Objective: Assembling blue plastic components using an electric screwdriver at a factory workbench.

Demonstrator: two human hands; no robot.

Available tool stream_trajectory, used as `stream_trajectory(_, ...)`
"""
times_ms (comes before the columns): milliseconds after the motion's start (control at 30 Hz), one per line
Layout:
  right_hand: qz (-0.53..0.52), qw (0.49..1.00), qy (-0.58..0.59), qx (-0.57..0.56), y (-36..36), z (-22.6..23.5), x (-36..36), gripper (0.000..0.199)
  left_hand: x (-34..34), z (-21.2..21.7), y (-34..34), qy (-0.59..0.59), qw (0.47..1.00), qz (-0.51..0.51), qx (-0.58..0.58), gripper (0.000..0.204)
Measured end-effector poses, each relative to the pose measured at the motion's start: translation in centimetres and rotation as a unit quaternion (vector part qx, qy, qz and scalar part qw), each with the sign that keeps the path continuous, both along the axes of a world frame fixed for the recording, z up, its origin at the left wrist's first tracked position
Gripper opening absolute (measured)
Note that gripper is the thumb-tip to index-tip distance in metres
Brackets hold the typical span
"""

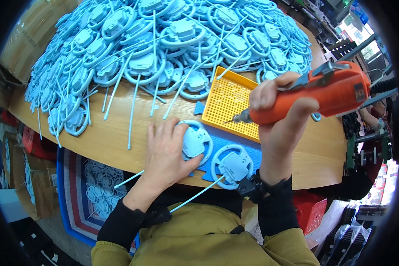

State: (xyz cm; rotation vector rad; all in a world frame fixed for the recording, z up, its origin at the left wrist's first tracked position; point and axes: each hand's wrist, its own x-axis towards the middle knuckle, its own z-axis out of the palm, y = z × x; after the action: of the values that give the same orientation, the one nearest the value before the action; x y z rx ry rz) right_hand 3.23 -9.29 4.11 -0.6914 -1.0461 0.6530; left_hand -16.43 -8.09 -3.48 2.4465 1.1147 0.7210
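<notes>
My left hand [166, 153] grips a light-blue plastic wheel [193, 144], shaped like a small steering wheel with a long thin rod. The wheel lies on a blue mat [207, 174], with my fingers and thumb on its left side. In my right hand [277, 133] is an orange electric screwdriver [321, 91], its bit pointing left over the yellow perforated tray [210, 106]. Many small pieces, probably screws, lie in that tray. Just right of the held wheel, a second light-blue wheel [233, 167] rests at the table's near edge, its rod sticking out toward me.
A large heap of the same wheels [181, 35] covers the far side of the wooden table [111, 146]. Below its left edge stands a blue-rimmed striped bin [77, 199] with more wheels. Cardboard boxes [35, 42] stand left; a red stool or crate [310, 208] is at lower right.
</notes>
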Motion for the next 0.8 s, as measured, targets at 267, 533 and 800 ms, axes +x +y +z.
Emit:
stream_trajectory(267, 0.077, 0.992, -0.046, -0.093, -0.3, -2.1, -4.4, 0.060, -0.1, 0.6, -0.1, 0.008, 1.000, 0.004, -0.004, 0.057)
stream_trajectory(533, 0.058, 0.994, -0.048, -0.083, 0.0, -2.8, -4.9, 0.055, 0.1, 0.4, -0.2, -0.004, 1.000, 0.004, 0.006, 0.053)
stream_trajectory(800, 0.054, 0.993, -0.039, -0.093, 0.5, -3.5, -5.7, 0.052, -0.6, 0.0, 0.0, -0.001, 1.000, 0.012, 0.011, 0.055)
